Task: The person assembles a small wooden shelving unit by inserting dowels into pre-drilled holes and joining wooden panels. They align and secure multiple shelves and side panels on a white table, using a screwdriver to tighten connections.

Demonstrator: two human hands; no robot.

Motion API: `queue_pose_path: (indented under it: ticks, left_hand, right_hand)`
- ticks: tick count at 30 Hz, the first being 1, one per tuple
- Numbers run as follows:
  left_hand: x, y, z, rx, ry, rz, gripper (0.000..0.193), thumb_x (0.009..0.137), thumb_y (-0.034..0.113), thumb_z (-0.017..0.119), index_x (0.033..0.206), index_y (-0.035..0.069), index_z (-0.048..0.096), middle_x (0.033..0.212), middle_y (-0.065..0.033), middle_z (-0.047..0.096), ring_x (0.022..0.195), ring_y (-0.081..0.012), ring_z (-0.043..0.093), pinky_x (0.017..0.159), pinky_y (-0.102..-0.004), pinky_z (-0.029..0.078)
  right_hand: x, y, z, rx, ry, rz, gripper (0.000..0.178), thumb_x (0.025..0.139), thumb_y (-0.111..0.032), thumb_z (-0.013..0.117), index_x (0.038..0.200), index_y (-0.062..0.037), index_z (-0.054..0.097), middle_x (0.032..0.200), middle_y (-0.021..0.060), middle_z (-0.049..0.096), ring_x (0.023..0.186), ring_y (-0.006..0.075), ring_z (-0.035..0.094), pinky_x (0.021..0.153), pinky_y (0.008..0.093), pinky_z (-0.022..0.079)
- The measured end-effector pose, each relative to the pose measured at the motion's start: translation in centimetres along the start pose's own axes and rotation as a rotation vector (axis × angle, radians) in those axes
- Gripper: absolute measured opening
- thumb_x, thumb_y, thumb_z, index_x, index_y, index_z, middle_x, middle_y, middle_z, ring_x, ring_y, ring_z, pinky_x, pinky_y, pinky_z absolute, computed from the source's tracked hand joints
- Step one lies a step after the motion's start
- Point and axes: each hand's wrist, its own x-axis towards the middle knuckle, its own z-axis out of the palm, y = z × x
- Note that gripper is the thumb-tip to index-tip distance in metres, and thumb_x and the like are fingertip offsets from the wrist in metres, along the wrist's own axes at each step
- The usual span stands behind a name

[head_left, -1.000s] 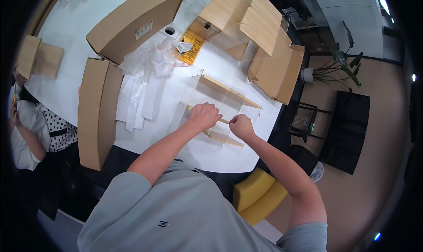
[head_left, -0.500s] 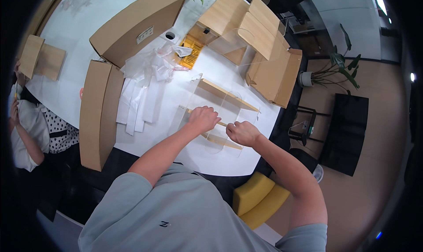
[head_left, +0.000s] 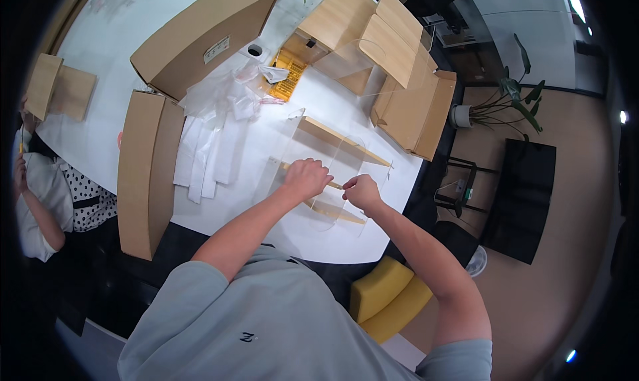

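Note:
On the white table (head_left: 346, 244) in front of me lies a partly assembled shelf of clear panels and pale wooden boards. My left hand (head_left: 307, 179) is closed over its middle wooden board (head_left: 337, 185), with the fingers curled toward the right. Close beside it, my right hand (head_left: 361, 192) pinches at the right part of that board, by the clear panel; what the fingertips hold is too small to make out. The far wooden board (head_left: 346, 141) stands beyond my hands, and the near wooden board (head_left: 333, 212) lies on my side of them.
Two long cardboard boxes (head_left: 150, 175) stand at the left, beside plastic wrap and white foam strips (head_left: 229, 148). A yellow tool case (head_left: 287, 75) lies beyond the shelf. Far right are a wooden unit (head_left: 339, 15) and an open carton (head_left: 419, 115). Another person (head_left: 50, 201) works at far left.
My right hand has turned slightly, its fingers now pinched closer at the board. The left hand keeps its hold. The whole view has shifted a little.

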Motion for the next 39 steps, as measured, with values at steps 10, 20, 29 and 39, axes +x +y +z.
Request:
queue_pose_path:
  ticks: [10, 20, 29, 39]
  left_hand:
    - [0.0, -0.2, 0.3, -0.014, 0.041, 0.011, 0.029, 0.093, 0.038, 0.068, 0.082, 0.013, 0.077, 0.081, -0.0039, 0.071, 0.083, -0.0230, 0.070, 0.070, -0.0383, 0.057]
    - [-0.1, 0.0, 0.5, 0.007, 0.036, 0.007, 0.029, 0.093, 0.038, 0.068, 0.081, 0.013, 0.077, 0.080, -0.0035, 0.070, 0.082, -0.0226, 0.070, 0.069, -0.0382, 0.057]
    - [0.1, -0.3, 0.4, -0.006, 0.013, 0.008, 0.029, 0.094, 0.038, 0.067, 0.082, 0.013, 0.078, 0.081, -0.0037, 0.070, 0.083, -0.0229, 0.070, 0.071, -0.0381, 0.057]
    - [-0.1, -0.1, 0.3, 0.001, 0.022, 0.013, 0.030, 0.094, 0.038, 0.067, 0.082, 0.013, 0.077, 0.081, -0.0037, 0.070, 0.083, -0.0230, 0.069, 0.071, -0.0379, 0.057]
  right_hand:
    - [-0.6, 3.1, -0.3, -1.130, 0.062, -1.034, 0.013, 0.087, -0.010, 0.060, 0.076, -0.0022, 0.063, 0.087, 0.0117, 0.061, 0.064, 0.0300, 0.070, 0.054, 0.0401, 0.059]
    - [1.0, 2.7, 1.4, -0.016, 0.062, -0.151, 0.021, 0.082, -0.001, 0.064, 0.098, 0.0022, 0.076, 0.090, 0.0174, 0.075, 0.067, 0.0278, 0.071, 0.055, 0.0375, 0.055]
    - [0.8, 2.8, 0.3, -0.757, 0.130, -0.706, 0.011, 0.082, -0.007, 0.064, 0.090, -0.0002, 0.069, 0.081, 0.0135, 0.068, 0.060, 0.0233, 0.068, 0.050, 0.0389, 0.054]
    - [-0.1, 2.9, 0.7, -0.696, 0.167, -0.711, 0.007, 0.081, -0.005, 0.065, 0.082, -0.0017, 0.071, 0.083, 0.0156, 0.068, 0.064, 0.0288, 0.071, 0.052, 0.0398, 0.057]
